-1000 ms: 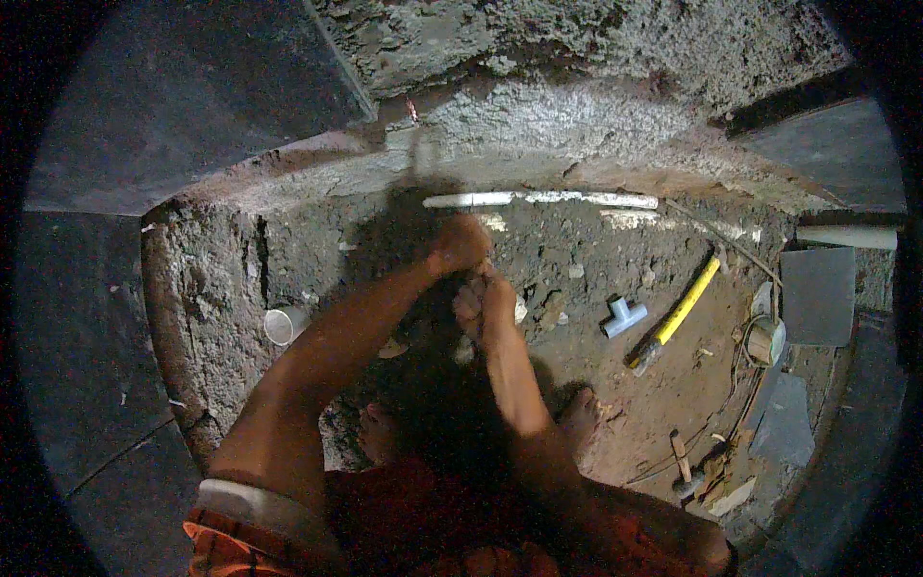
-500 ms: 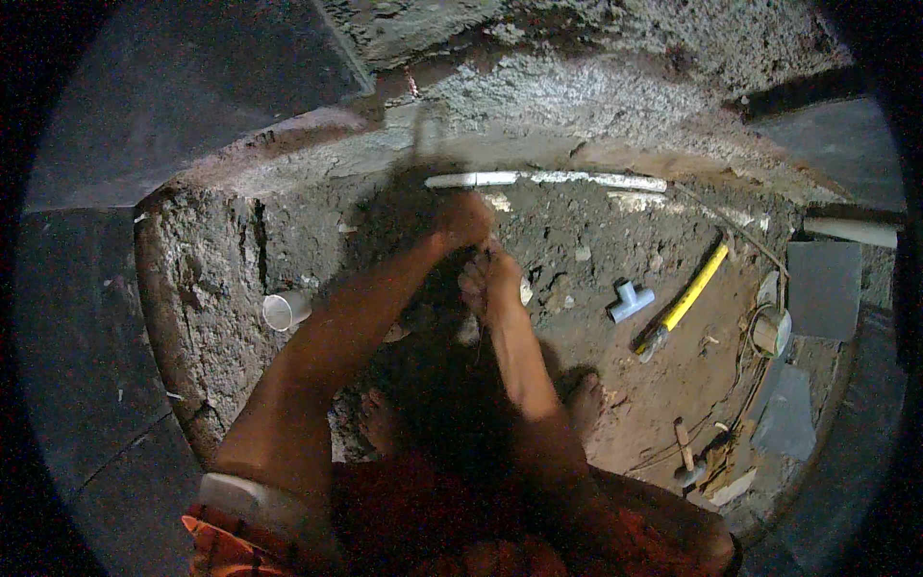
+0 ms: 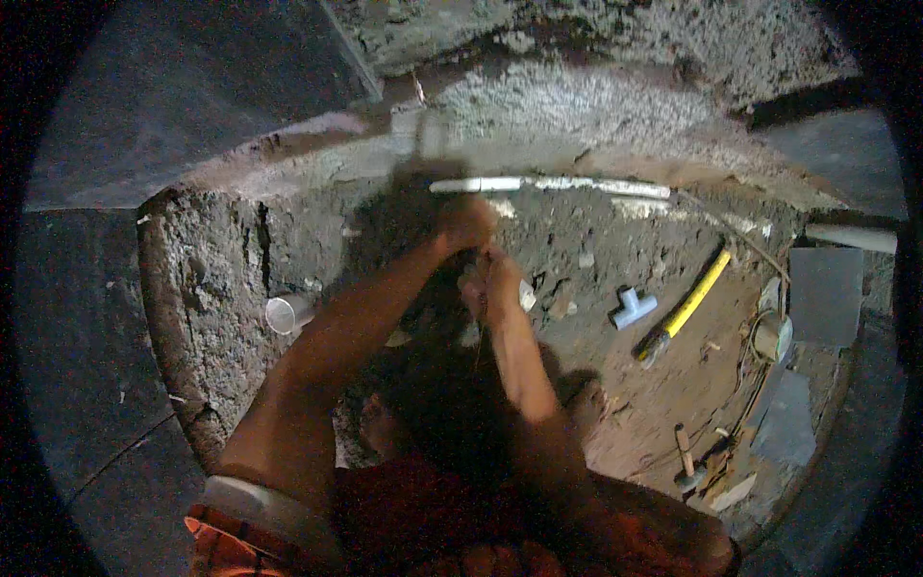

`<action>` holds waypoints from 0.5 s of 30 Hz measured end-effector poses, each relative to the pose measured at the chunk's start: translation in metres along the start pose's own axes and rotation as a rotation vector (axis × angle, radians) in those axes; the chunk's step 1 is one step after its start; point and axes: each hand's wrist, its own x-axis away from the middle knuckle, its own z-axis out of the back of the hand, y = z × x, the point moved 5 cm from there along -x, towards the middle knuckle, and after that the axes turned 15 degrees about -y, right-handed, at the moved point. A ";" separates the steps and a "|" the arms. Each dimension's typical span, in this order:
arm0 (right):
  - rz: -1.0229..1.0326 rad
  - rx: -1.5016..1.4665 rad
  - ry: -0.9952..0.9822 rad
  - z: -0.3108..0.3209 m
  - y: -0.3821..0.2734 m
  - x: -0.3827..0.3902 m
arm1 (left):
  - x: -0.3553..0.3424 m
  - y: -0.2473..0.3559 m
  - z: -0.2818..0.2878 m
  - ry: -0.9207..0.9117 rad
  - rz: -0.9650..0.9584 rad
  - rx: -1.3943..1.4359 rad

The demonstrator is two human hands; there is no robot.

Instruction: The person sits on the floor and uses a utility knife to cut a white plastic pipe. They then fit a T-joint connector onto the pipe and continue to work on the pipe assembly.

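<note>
My left hand (image 3: pixel 465 227) and my right hand (image 3: pixel 499 281) meet in shadow over the dug soil, fingers curled close together. Whatever lies between them is too small and dark to make out. A thin strand (image 3: pixel 478 354) seems to hang beneath the right hand. Just beyond the left hand, a white pipe (image 3: pixel 562 186) runs along the foot of the rough wall. A pale lump (image 3: pixel 526 294) shows beside the right hand.
To the right lie a grey T-shaped pipe fitting (image 3: pixel 634 308), a yellow-handled tool (image 3: pixel 699 291) and a wooden-handled hammer (image 3: pixel 684 448). A pale round container (image 3: pixel 772 337) stands near grey slabs (image 3: pixel 825 296). At left, a whitish pipe end or cup (image 3: pixel 286 313) sticks out of the soil.
The whole view has shifted slightly, with the pipe, fitting and tools appearing a little lower and to the right. My hands stay together in nearly the same pose.
</note>
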 end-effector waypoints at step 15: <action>-0.183 -0.050 0.209 0.004 -0.024 0.026 | 0.006 0.036 0.006 -0.086 -0.190 -0.093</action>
